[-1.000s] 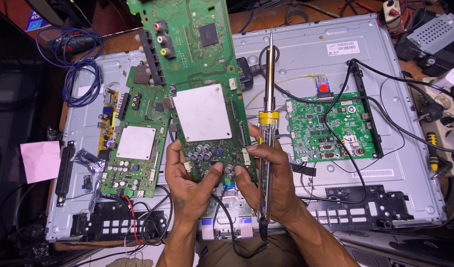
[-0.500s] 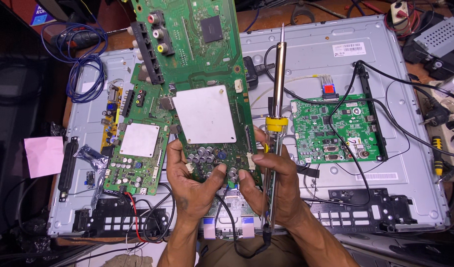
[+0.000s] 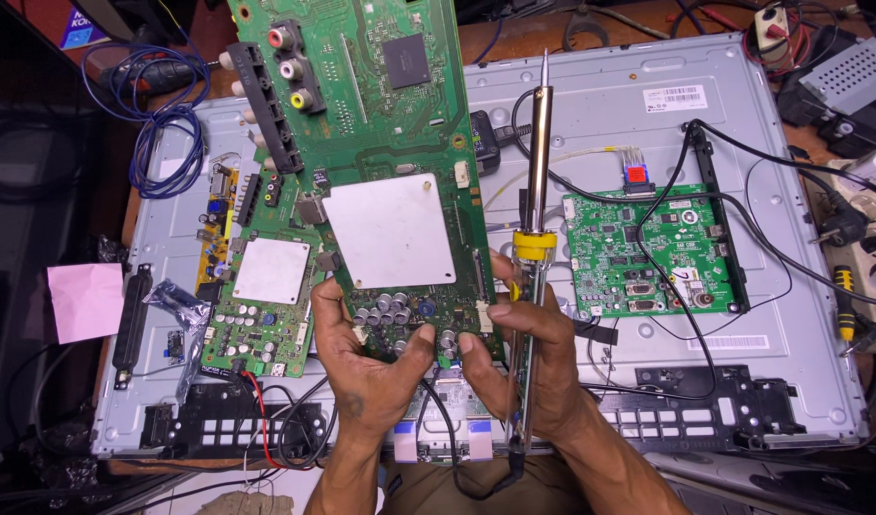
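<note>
The green board (image 3: 381,162) is held up over the bench, tilted away from the person, its near edge gripped from both sides. It carries a square metal shield, a black chip further up, and a cluster of capacitors just above the thumbs. The left hand (image 3: 366,367) closes on the board's lower left edge, thumb across the capacitors. The right hand (image 3: 524,358) closes on the lower right edge and also clasps a soldering iron (image 3: 531,229), whose tip points away above the fingers and whose cord trails toward the wrist. Beyond both hands lies a grey metal panel (image 3: 590,124). Left of the left hand sits a second board (image 3: 261,305); right of the right hand, a smaller board (image 3: 648,253) with black cables.
</note>
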